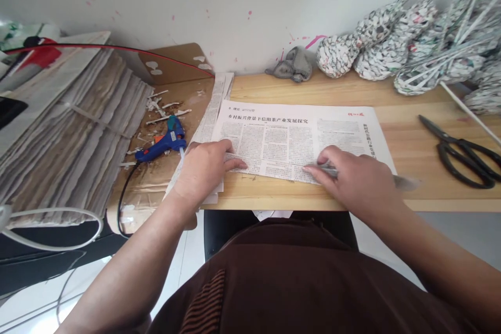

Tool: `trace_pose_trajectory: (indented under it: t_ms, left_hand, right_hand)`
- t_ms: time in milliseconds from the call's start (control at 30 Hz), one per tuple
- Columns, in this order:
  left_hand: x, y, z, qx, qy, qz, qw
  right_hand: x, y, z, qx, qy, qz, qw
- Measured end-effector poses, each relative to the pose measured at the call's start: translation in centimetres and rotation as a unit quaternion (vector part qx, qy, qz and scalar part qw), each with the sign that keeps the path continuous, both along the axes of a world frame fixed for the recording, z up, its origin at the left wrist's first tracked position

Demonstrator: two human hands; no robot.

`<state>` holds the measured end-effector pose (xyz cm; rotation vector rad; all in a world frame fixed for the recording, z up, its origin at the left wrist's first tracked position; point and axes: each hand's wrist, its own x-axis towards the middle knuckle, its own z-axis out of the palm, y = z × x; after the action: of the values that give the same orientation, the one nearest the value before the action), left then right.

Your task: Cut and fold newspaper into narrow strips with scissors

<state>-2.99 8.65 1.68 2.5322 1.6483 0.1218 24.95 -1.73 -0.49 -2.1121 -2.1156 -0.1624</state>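
A printed newspaper sheet (274, 138) lies on the wooden table, its near edge under both hands. My left hand (207, 167) pinches the near left part of the sheet between thumb and fingers. At the near right part, my right hand (348, 175) has thumb and forefinger closed at the paper's edge. A thin grey blade-like object (407, 183) sticks out past the right hand, its other end partly hidden in the palm. More newspaper strips (213, 109) lie under and left of the sheet.
On cardboard at the left lies a blue glue gun (162, 141) beside a tall tied paper stack (90, 115). Black scissors (457, 151) rest at the right. A grey cloth (293, 65) and woven paper bundles (391, 47) sit along the wall.
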Motion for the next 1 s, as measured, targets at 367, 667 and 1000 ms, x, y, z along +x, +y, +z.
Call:
trace_pose_trajectory:
  t_ms: [367,667,1000]
  left_hand:
    - [-1.7,0.0,-0.3,-0.017,-0.048,0.059,0.997]
    - [-2.2,0.7,-0.4,-0.049,-0.076,0.090,0.992]
    - [-2.4,-0.6,-0.6,0.006,-0.046,0.105,0.993]
  right_hand:
    - [4.4,-1.0,-0.4,-0.027,0.052,-0.075,0.995]
    - [4.0,-0.6,-0.4,-0.047,0.065,-0.098,0.992]
    - [4.6,-0.5,-0.4,-0.089,0.075,-0.116,0.986]
